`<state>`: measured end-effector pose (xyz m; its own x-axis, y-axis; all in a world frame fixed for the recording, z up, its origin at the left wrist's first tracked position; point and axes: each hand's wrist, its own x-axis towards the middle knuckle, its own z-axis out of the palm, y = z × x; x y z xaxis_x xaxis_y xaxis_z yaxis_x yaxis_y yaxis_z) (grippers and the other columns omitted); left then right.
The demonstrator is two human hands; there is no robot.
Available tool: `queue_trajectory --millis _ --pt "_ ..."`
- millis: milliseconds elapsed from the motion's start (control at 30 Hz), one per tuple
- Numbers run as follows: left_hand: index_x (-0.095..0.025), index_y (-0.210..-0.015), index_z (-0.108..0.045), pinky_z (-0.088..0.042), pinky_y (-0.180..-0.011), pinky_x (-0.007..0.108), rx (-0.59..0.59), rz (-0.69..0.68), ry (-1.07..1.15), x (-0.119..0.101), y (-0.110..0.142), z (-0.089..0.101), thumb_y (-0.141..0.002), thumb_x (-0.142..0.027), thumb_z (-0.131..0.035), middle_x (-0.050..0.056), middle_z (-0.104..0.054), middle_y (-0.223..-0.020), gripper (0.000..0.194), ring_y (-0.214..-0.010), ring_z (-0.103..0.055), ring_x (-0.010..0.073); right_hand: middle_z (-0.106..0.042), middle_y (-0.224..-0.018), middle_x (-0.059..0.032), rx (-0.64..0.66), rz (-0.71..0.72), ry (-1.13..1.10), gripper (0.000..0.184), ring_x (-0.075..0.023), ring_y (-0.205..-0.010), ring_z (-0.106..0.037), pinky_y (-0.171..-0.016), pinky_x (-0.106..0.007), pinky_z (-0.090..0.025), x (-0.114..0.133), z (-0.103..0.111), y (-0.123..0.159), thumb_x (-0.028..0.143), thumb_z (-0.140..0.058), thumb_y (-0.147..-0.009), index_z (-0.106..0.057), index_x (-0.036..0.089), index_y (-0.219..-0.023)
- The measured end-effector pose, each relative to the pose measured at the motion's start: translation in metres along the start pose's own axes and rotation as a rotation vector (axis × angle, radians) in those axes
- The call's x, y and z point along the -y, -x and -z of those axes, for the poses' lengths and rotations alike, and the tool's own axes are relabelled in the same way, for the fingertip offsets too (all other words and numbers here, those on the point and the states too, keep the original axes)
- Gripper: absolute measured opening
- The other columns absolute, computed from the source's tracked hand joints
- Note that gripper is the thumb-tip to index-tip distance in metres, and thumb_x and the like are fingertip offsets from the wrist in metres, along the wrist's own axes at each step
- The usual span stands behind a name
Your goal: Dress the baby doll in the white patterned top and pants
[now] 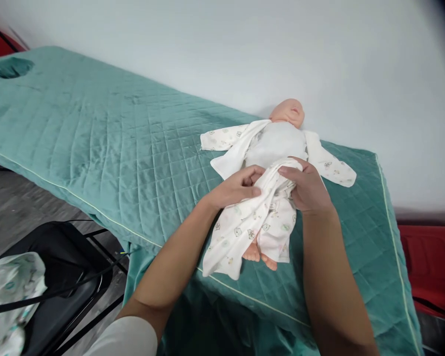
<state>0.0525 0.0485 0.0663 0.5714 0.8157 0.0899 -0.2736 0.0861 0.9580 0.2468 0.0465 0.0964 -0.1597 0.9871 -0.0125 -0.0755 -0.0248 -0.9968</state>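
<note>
A baby doll (289, 112) lies on its back on a teal quilted massage table (107, 143), head toward the wall. It wears a white printed romper (259, 222), open over the white torso, with both sleeves spread out sideways. The doll's bare feet (260, 256) stick out at the bottom. My left hand (234, 188) pinches the romper's fabric at the doll's waist. My right hand (308, 187) grips the same bunched fabric from the other side, fingers curled over it.
A white wall (282, 49) runs along the table's far side. A black chair (59, 277) stands at the lower left with a printed cloth (11, 296) on it. Red furniture (430, 267) sits at the right. A face hole (11, 67) opens at the table's far left end.
</note>
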Motion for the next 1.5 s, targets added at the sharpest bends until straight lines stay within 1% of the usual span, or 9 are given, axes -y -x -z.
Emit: queue_trajectory --millis 100,267,500,700,900,1100,1267,1367,1500 --pt "-0.017 -0.113 -0.068 -0.049 -0.081 0.029 0.073 0.064 -0.061 -0.004 0.002 0.0 -0.061 -0.038 -0.089 0.005 -0.07 -0.102 0.06 -0.092 -0.064 0.0207 -0.06 -0.071 0.002 -0.02 -0.001 -0.083 0.027 -0.0137 -0.063 -0.056 -0.059 -0.026 -0.047 -0.002 0.004 -0.002 0.037 -0.08 -0.068 -0.059 0.022 -0.076" --pt "-0.015 -0.115 -0.069 -0.051 -0.084 0.033 -0.056 0.041 0.167 0.004 0.004 -0.004 -0.071 -0.036 -0.082 0.009 -0.074 -0.102 0.051 -0.092 -0.068 0.0233 -0.06 -0.07 0.0031 0.098 -0.084 -0.036 0.034 -0.0126 -0.06 -0.056 -0.054 -0.024 -0.046 0.001 0.003 0.003 0.039 -0.085 -0.065 -0.06 0.021 -0.081" --pt "-0.014 -0.112 -0.069 -0.052 -0.081 0.033 -0.205 -0.015 0.333 0.018 0.0 -0.003 -0.071 -0.038 -0.081 0.01 -0.075 -0.099 0.049 -0.087 -0.071 0.0244 -0.073 -0.103 -0.0042 0.31 -0.082 0.348 0.046 -0.0247 -0.097 -0.067 -0.08 -0.033 -0.054 0.012 -0.007 0.01 0.04 -0.083 -0.067 -0.072 0.02 -0.107" --pt "-0.016 -0.114 -0.069 -0.05 -0.087 0.033 -0.138 -0.023 0.111 0.008 0.001 -0.004 -0.074 -0.043 -0.08 0.009 -0.074 -0.104 0.05 -0.096 -0.068 0.0236 -0.074 -0.089 -0.0031 0.123 -0.107 0.172 0.034 -0.0215 -0.082 -0.068 -0.072 -0.032 -0.054 0.002 -0.01 0.008 0.038 -0.073 -0.073 -0.07 0.018 -0.1" --pt "-0.016 -0.115 -0.069 -0.048 -0.087 0.032 -0.006 -0.002 -0.069 0.0 0.004 -0.002 -0.061 -0.035 -0.089 0.008 -0.072 -0.108 0.061 -0.098 -0.065 0.0237 -0.073 -0.087 -0.0027 -0.003 -0.092 0.035 0.026 -0.0229 -0.082 -0.069 -0.072 -0.033 -0.056 -0.002 -0.007 0.002 0.033 -0.067 -0.071 -0.067 0.02 -0.094" --pt "-0.015 -0.108 -0.07 -0.05 -0.08 0.03 -0.164 0.029 0.109 0.007 0.005 -0.008 -0.066 -0.043 -0.085 0.008 -0.073 -0.099 0.053 -0.087 -0.066 0.0203 -0.074 -0.097 -0.0047 0.064 -0.095 -0.027 0.041 -0.027 -0.094 -0.07 -0.079 -0.037 -0.057 -0.003 0.001 0.006 0.04 -0.074 -0.07 -0.068 0.021 -0.106" --pt "-0.016 -0.104 -0.069 -0.049 -0.075 0.027 -0.305 -0.061 0.205 0.014 0.002 -0.007 -0.068 -0.041 -0.084 0.004 -0.072 -0.091 0.046 -0.079 -0.065 0.0166 -0.074 -0.104 -0.006 0.333 -0.124 0.149 0.059 -0.0263 -0.1 -0.069 -0.085 -0.038 -0.056 0.005 -0.002 0.011 0.042 -0.084 -0.066 -0.068 0.02 -0.118" --pt "-0.017 -0.096 -0.067 -0.048 -0.071 0.026 -0.362 -0.058 0.254 0.015 0.003 -0.008 -0.066 -0.042 -0.085 0.001 -0.07 -0.081 0.042 -0.072 -0.063 0.0147 -0.073 -0.107 -0.0043 0.471 -0.131 0.386 0.052 -0.0276 -0.107 -0.066 -0.091 -0.039 -0.053 0.012 -0.003 0.014 0.036 -0.085 -0.066 -0.071 0.022 -0.114" --pt "-0.016 -0.099 -0.068 -0.047 -0.07 0.026 -0.287 -0.016 0.244 0.0 0.012 -0.021 -0.071 -0.041 -0.082 0.002 -0.069 -0.083 0.041 -0.073 -0.062 0.0147 -0.073 -0.107 -0.004 0.421 -0.126 0.357 0.041 -0.0258 -0.106 -0.066 -0.094 -0.038 -0.051 0.011 0.003 0.014 0.034 -0.077 -0.075 -0.071 0.022 -0.114"
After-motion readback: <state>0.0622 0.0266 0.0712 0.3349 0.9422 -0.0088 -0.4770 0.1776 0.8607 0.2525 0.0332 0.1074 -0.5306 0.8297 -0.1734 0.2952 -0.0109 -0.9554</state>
